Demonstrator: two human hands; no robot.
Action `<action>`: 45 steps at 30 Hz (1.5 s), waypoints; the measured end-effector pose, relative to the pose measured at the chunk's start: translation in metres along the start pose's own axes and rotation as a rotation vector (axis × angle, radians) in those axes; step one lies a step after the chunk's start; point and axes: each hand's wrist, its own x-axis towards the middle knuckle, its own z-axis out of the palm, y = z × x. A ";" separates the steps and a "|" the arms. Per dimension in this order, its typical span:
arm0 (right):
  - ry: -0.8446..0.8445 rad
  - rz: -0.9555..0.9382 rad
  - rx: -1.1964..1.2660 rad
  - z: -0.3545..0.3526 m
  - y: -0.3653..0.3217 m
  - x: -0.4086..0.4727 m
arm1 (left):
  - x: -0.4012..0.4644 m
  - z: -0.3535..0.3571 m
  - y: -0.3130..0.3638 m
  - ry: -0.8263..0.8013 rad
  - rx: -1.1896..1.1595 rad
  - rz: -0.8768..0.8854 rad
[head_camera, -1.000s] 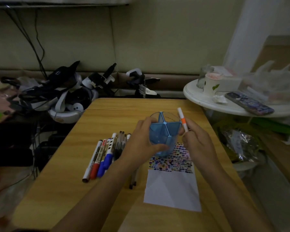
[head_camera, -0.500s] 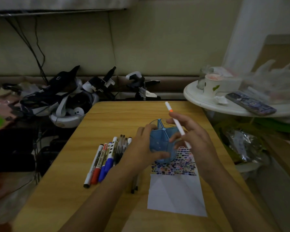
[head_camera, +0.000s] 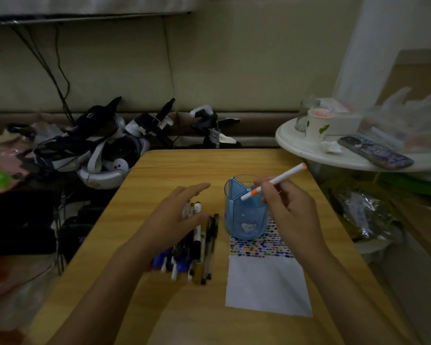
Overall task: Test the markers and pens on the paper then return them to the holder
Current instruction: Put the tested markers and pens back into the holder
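Two bare forearms enter from the bottom edge; no sleeves visible. Left hand (head_camera: 176, 215) and right hand (head_camera: 292, 210) are ungloved, with short nails.

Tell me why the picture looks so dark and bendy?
Head view: the room is dim, so the table and the pile of pens look murky; the wide lens curves the edges; the left hand and the orange pen in the right hand look slightly soft.
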 end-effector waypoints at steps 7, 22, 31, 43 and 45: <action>0.097 -0.051 -0.268 0.003 0.005 0.006 | -0.002 0.001 -0.002 -0.046 0.015 0.081; 0.042 -0.089 -0.340 -0.009 0.016 0.009 | 0.010 0.004 0.011 -0.149 -0.035 0.121; 0.077 -0.149 -0.392 -0.008 0.017 0.004 | 0.012 0.001 0.014 -0.148 -0.058 0.111; -0.504 -0.356 -0.533 0.041 0.022 -0.050 | 0.013 -0.005 0.014 -0.162 -0.060 0.058; -0.596 -0.352 -0.589 0.046 0.029 -0.052 | 0.012 -0.005 0.015 -0.165 -0.065 0.054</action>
